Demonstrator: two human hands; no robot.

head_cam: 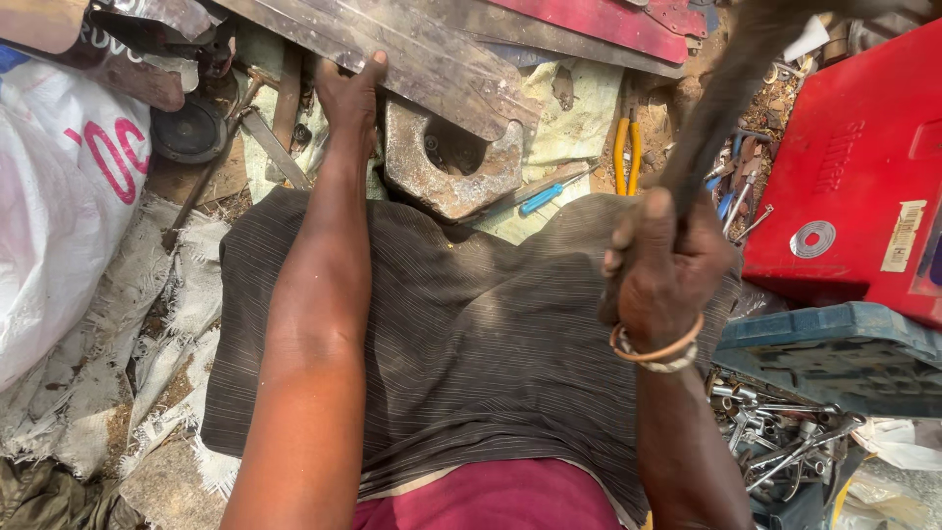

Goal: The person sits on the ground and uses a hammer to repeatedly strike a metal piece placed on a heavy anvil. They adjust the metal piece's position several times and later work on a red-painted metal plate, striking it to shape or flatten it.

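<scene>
My left hand [350, 96] reaches forward and presses on the edge of a long rusty metal plate [412, 49] that lies over a heavy rusted metal block [453, 167] with a round hollow. My right hand [659, 265] is raised and closed around a dark handle [721, 108], blurred, that runs up toward the top right; its head is out of view. Two bangles circle that wrist. A dark striped cloth [471, 334] covers my lap below both arms.
A red tool case [854, 167] and a blue case [834, 358] lie at right, with loose wrenches [785, 447] beneath. Yellow-handled pliers [626, 152] and a blue screwdriver [542, 198] lie near the block. A white sack [59, 196] sits at left.
</scene>
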